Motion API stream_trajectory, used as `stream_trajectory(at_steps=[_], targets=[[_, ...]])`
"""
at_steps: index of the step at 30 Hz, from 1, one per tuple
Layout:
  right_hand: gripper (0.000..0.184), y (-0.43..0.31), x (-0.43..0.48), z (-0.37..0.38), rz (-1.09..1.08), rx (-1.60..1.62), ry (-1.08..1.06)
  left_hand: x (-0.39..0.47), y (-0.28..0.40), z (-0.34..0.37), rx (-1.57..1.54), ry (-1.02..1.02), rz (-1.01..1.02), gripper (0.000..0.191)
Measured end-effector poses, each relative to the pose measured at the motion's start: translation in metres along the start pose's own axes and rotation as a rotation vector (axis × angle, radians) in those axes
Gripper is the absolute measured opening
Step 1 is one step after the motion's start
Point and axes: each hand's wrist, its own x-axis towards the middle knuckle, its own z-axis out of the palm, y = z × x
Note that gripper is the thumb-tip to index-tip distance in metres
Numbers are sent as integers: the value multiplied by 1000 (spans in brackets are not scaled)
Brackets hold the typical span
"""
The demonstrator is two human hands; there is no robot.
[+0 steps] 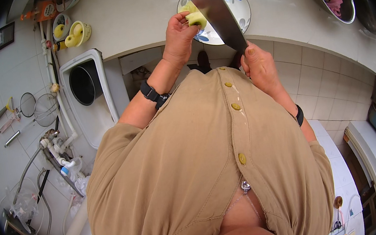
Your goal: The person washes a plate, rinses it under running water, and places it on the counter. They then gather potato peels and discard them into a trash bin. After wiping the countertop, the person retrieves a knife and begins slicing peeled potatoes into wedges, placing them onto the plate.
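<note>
My left hand (180,36) pinches a piece of pale green peeled fruit or vegetable (196,19) with its fingertips, over the near left part of a plate. The white plate with blue flowers (240,10) lies at the counter's front edge, and more pale green pieces (189,7) are on its left side. My right hand (259,61) is closed on the lower end of a large kitchen knife (212,10). The knife's wide blade slants up and left across the plate, covering its middle. The handle is mostly hidden in the hand.
A steel bowl (351,17) with wooden clothespins, a pink cloth and a brown item stands at the right. Yellow fruits sit in a yellow tub (86,33) and a white cup (64,18) at the left. A white sink (65,82) holds a black pot (83,85). Strainers (46,110) hang on the wall.
</note>
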Motion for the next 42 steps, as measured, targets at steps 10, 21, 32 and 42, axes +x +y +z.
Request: stream_trajectory(at_steps=[10, 21, 32, 42], targets=[[42, 3, 0, 9, -180, -193, 48, -2, -1, 5, 104, 58, 99, 43], [41, -1, 9, 16, -147, -324, 62, -4, -11, 0, 336, 30, 230, 43], [45, 18, 28, 22, -110, -218, 103, -8, -2, 5, 270, 10, 10, 36], [54, 25, 41, 3, 305, 317, 127, 1, 10, -14, -435, -169, -340, 51]])
